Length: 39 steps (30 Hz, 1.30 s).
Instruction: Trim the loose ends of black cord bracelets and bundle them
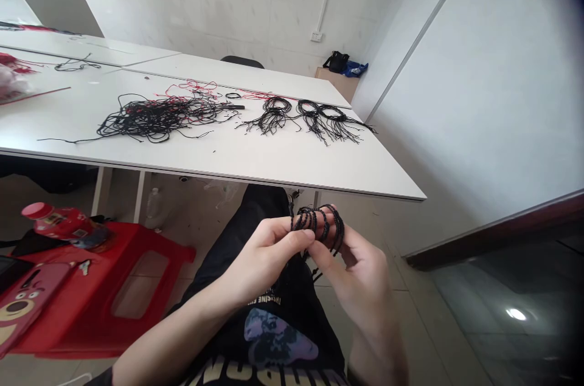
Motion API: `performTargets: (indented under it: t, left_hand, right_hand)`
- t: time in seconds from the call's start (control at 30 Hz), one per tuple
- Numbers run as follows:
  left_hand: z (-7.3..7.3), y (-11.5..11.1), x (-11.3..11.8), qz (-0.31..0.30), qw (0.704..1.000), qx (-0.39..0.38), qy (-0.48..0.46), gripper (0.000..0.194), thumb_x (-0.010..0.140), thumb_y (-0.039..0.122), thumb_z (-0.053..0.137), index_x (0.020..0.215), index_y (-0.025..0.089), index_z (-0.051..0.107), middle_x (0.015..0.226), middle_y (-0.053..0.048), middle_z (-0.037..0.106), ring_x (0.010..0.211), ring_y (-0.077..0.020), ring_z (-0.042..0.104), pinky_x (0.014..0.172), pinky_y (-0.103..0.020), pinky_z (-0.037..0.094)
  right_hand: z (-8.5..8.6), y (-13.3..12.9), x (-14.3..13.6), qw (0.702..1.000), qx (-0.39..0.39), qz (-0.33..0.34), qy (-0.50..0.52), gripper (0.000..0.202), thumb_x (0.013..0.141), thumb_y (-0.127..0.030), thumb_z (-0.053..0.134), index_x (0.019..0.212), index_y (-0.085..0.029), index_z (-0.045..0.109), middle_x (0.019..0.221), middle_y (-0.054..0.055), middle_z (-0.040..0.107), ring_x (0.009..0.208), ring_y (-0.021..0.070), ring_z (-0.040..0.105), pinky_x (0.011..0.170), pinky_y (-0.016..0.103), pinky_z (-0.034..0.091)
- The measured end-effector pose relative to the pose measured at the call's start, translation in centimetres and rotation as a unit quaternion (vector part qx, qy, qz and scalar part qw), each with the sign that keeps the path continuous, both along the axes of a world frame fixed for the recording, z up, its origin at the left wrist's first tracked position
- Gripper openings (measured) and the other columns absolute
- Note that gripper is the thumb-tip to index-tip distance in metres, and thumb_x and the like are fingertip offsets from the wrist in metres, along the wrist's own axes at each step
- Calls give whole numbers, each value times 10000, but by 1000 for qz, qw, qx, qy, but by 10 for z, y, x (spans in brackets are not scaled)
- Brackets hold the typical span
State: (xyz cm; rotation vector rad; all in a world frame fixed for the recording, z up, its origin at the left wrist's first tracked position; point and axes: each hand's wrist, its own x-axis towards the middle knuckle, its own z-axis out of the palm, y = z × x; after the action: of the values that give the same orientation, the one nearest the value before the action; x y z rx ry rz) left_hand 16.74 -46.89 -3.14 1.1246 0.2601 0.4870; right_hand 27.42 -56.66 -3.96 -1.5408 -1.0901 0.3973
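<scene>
Several black braided cord loops (325, 223) are held together above my lap, just off the table's front edge. My left hand (274, 252) pinches them from the left, its thumb across the cords. On the other side my right hand (360, 258) grips the same loops, some of them passing round its fingers. The two thumbs nearly meet in front. On the white table (191, 161) lie a tangled heap of black cord (159, 118) and bundles of black loops with loose ends (276, 112), near the right end.
Red threads (196, 88) lie behind the black heap. At the lower left a red stool (91, 295) bears a red-capped bottle (64, 222) and a pink bear-faced case (34, 301). A wall stands at the right; a black bag (336, 62) is beyond the table.
</scene>
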Motion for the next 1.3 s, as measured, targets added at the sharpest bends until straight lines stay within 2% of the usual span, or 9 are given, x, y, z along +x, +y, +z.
performTargets:
  t: [0.1, 0.2, 0.33, 0.47, 0.6, 0.9, 1.03, 1.23, 1.3]
  left_hand:
    - [1, -1, 0, 5, 1000, -21, -2, 235, 860, 246, 590, 1017, 196, 757, 1077, -51, 727, 1119, -242, 606, 1021, -330, 402]
    - [2, -1, 2, 20, 996, -87, -15, 213, 834, 239, 607, 953, 183, 773, 1077, -72, 728, 1119, -268, 609, 1025, -376, 410]
    - [1, 1, 2, -21, 987, -146, -65, 290, 830, 248, 545, 976, 130, 766, 1148, -116, 697, 1201, -318, 549, 1071, -434, 362]
    - [-2, 3, 1, -50, 979, -177, -91, 360, 829, 299, 493, 990, 120, 760, 1233, -112, 653, 1307, -339, 439, 1130, -450, 263]
    - [-2, 2, 1, -58, 973, -202, -92, 350, 825, 283, 495, 1008, 132, 753, 1300, -92, 612, 1345, -338, 387, 1144, -456, 221]
    - [-1, -2, 5, -77, 980, -156, -95, 329, 830, 274, 504, 994, 159, 765, 1275, -82, 632, 1332, -332, 392, 1117, -440, 248]
    - [-1, -3, 5, -80, 980, -157, -88, 339, 831, 265, 508, 1043, 161, 751, 1218, -85, 665, 1266, -318, 467, 1066, -411, 316]
    - [-1, -1, 5, -97, 973, -177, -113, 405, 860, 304, 453, 1138, 158, 709, 1241, -84, 650, 1161, -290, 549, 900, -341, 428]
    - [-1, -1, 5, -88, 976, -170, -106, 391, 865, 305, 468, 1135, 161, 710, 1259, -80, 639, 1182, -286, 536, 944, -345, 406]
  right_hand:
    - [-1, 0, 0, 1000, 23, 11, 7, 169, 879, -286, 596, 975, -191, 697, 934, 50, 716, 828, 189, 669, 732, 273, 554]
    - [-1, -1, 1, 998, 58, -16, 24, 151, 890, -261, 564, 962, -192, 676, 883, 43, 701, 798, 176, 662, 716, 267, 555]
    - [0, -2, 4, 991, 111, -43, 63, 125, 899, -248, 532, 837, -194, 628, 742, 6, 638, 693, 136, 630, 653, 232, 538]
    - [0, -3, 6, 992, 98, 24, 70, 133, 904, -238, 530, 802, -183, 596, 628, -7, 613, 573, 116, 598, 558, 214, 509]
    - [-2, -3, 3, 995, 63, 28, 78, 109, 893, -257, 544, 883, -187, 626, 536, -43, 534, 469, 94, 507, 464, 195, 440]
    - [0, 3, -2, 998, -4, 27, 54, 182, 839, -321, 621, 842, -158, 700, 715, 30, 690, 616, 142, 619, 544, 215, 491]
    - [-5, 4, -3, 995, -6, 16, 95, 188, 828, -336, 633, 798, -156, 681, 645, 13, 642, 550, 123, 552, 502, 216, 452]
    - [-9, 3, -2, 977, 110, 15, 181, 163, 871, -295, 518, 764, -182, 565, 660, -9, 534, 585, 119, 503, 539, 234, 445]
    - [-7, 2, -4, 985, 77, 3, 157, 177, 860, -316, 552, 747, -181, 571, 608, -22, 510, 549, 108, 473, 515, 220, 424]
